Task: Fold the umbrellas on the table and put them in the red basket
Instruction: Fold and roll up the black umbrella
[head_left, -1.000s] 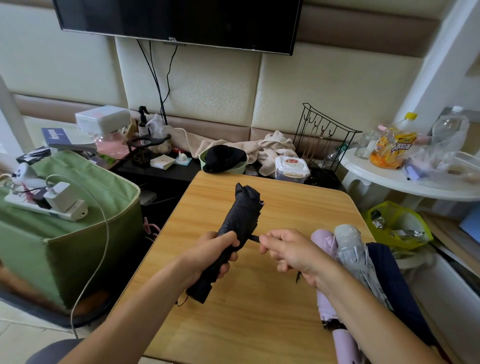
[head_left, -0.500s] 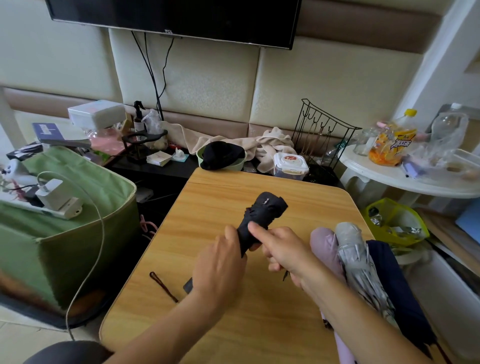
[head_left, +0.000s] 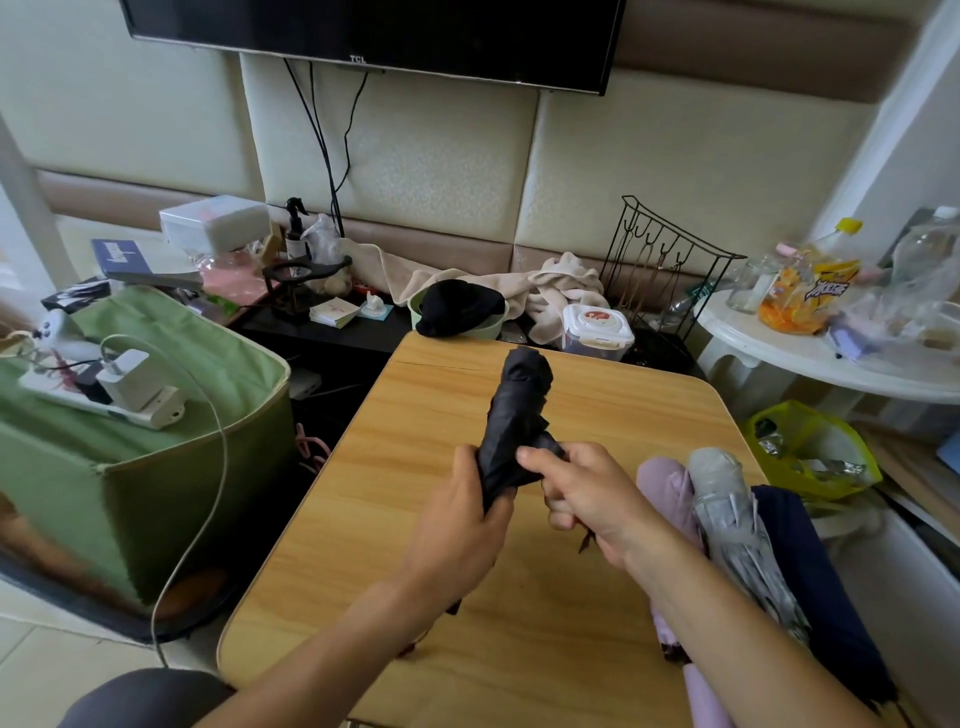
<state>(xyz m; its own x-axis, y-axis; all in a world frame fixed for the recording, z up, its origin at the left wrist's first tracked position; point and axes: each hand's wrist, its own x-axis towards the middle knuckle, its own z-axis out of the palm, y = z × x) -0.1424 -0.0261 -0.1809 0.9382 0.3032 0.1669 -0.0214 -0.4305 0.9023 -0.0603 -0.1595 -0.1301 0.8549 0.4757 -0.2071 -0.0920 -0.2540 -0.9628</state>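
Table (head_left: 363, 519) of pale wood fills the middle of the view, its top bare on the left and crowded on the right. A green fabric bin (head_left: 156, 467) stands on the floor to its left, with a white power strip and charger (head_left: 124, 389) lying on top. A white round side table (head_left: 831, 364) sits to the right, carrying an orange bottle (head_left: 805, 291). Along the right edge of the wooden table three folded umbrellas lie side by side and touching: a navy umbrella (head_left: 810, 571) outermost, a grey umbrella (head_left: 727, 514) in the middle, a lilac umbrella (head_left: 665, 483) nearest the hands. The black umbrella (head_left: 519, 410) is held above the table's centre, collapsed, its tip pointing away towards the wall. The left hand (head_left: 457, 530) wraps its fingers round the lower part of the black canopy. The right hand (head_left: 587, 493) has curled fingers pinching the black fabric beside the left thumb. No red basket shows in this view.
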